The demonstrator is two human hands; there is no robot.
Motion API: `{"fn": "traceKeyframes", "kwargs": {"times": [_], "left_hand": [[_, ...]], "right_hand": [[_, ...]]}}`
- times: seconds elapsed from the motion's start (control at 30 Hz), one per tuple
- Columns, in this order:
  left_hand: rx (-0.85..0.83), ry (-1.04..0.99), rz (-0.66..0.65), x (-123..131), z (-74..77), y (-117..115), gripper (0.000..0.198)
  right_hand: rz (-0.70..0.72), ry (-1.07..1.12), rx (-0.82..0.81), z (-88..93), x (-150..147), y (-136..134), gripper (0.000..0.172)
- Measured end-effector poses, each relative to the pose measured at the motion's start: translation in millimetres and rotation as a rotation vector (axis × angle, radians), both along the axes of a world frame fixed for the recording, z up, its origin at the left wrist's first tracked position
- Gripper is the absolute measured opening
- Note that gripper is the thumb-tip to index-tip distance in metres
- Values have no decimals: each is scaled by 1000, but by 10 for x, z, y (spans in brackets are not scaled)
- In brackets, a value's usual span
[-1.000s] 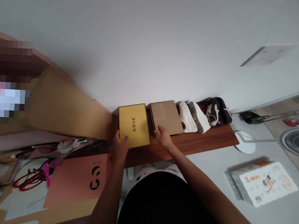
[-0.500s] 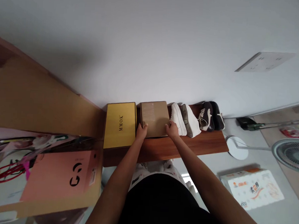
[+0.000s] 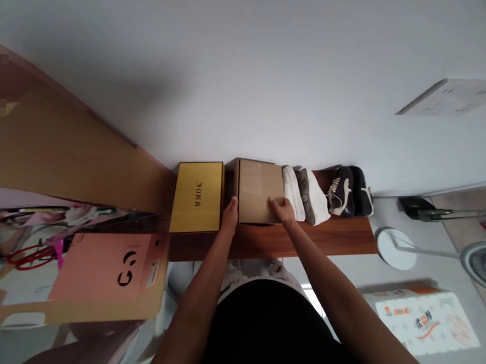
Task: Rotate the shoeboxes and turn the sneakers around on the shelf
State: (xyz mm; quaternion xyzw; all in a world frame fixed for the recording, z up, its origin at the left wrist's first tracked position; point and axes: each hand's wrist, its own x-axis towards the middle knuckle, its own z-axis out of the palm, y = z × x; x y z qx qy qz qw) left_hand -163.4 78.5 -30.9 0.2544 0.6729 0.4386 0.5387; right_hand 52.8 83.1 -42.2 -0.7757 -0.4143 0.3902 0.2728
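Observation:
A plain brown cardboard box (image 3: 259, 188) lies on a low dark wooden shelf (image 3: 329, 238) against the white wall. My left hand (image 3: 230, 216) presses against the box's near left corner, fingers together. My right hand (image 3: 282, 210) grips the near right edge, fingers curled over the top. A yellow box marked MMOK (image 3: 197, 197) lies just left of the brown box, a narrow gap between them.
Right of the brown box stand a pair of white shoes (image 3: 305, 194) and a pair of dark sneakers (image 3: 350, 191). A pink box (image 3: 104, 267) and cardboard lie at left. On the floor at right are a white lamp base (image 3: 396, 248), a fan (image 3: 483, 260) and a tissue pack (image 3: 423, 322).
My left hand left the yellow box and went to the brown box. Both hands now hold the brown box, which stands squarer to the wall and closer to the white shoes.

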Motion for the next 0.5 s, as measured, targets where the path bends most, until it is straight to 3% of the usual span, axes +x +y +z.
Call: {"fn": "traceKeyframes", "kwargs": {"times": [0.17,0.27,0.4,0.5], "left_hand": [[132,-30,-16,-140,316,-197,54],[55,-215,-19,-196,459,-303,62],[-29,-361,-83,-179,574,-370,65],[33,-311,-96,-108,612,-366,75]], "right_hand": [[18,260,73,53,25,-148,67],[54,389,115,55,-81,-226,72],[2,389,95,90,-291,-324,79],[92,448,89,200,-407,-398,79]]}}
